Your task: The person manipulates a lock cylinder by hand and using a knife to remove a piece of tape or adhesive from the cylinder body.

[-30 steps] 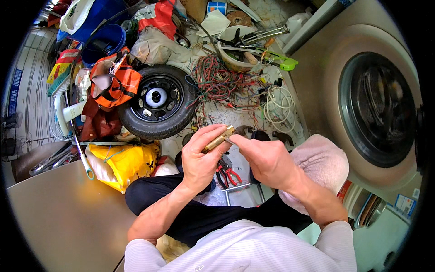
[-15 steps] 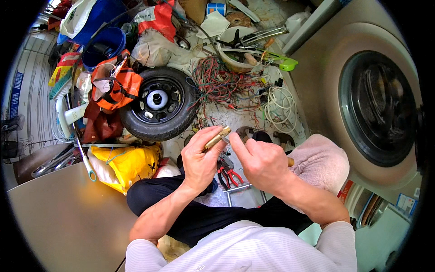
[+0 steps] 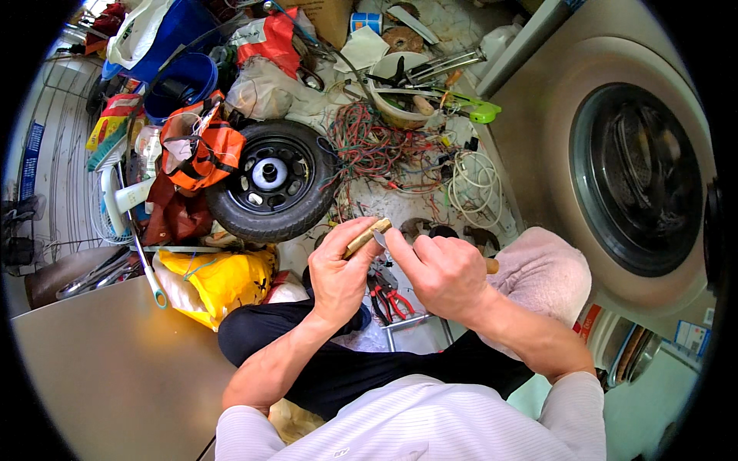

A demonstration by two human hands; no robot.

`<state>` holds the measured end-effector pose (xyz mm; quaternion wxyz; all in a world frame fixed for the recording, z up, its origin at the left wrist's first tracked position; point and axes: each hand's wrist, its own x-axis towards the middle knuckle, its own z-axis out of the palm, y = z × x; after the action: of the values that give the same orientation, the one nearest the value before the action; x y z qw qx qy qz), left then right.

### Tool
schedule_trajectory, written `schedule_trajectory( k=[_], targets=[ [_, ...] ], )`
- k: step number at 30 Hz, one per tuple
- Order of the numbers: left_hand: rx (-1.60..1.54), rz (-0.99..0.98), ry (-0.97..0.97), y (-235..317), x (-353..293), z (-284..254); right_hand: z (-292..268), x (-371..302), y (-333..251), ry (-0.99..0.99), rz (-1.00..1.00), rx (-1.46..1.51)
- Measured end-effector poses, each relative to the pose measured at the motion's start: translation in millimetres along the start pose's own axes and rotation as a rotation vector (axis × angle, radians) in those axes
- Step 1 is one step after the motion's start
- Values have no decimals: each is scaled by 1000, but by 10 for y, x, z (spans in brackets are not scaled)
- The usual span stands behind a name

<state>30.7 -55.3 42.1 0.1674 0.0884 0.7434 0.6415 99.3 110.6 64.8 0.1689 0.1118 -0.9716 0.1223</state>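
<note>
My left hand (image 3: 337,269) is closed round a short golden-brown rod (image 3: 367,239), its far end sticking out past the thumb; I cannot tell whether it is brass or wood. Opposite it, my right hand (image 3: 446,275) grips a knife (image 3: 493,266) whose wooden handle end shows behind the fist. The small blade lies against the rod, near its far end, with my right forefinger stretched along it. Below the hands, red-handled pliers (image 3: 396,303) lie by a metal frame (image 3: 419,321) between my legs.
A small wheel with a tyre (image 3: 307,184) lies ahead on the left. Tangled red wires (image 3: 373,142) and a white cable coil (image 3: 478,184) cover the floor. A washing machine (image 3: 584,115) stands at right, a yellow bag (image 3: 231,276) at left. Farther off is a tool bucket (image 3: 400,115).
The knife blade shows more clearly at the rod now, and my right hand has shifted slightly left. Both grips stay the same, while the whole view has moved a little.
</note>
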Motion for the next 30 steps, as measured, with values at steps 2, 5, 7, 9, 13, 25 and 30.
schedule_trajectory(
  k=[2,5,7,9,13,25,30],
  targets=[
    [23,119,-13,-21,-4,-10,-26,0,-6,-3,6,67],
    [-12,150,-19,-117,6,-42,-38,7,60,-5,-9,201],
    [-3,169,-25,-139,-2,-73,-27,14,89,-3,-28,267],
    [4,191,-32,-126,0,-102,-15,7,106,-18,-56,280],
    [9,213,-97,-53,17,-176,-50,52,132,-40,-99,257],
    [-106,25,-52,-91,10,-111,-23,67,15,-32,-9,123],
    [-213,-52,-76,-31,18,-87,31,51,61,36,-54,82]
  ],
)
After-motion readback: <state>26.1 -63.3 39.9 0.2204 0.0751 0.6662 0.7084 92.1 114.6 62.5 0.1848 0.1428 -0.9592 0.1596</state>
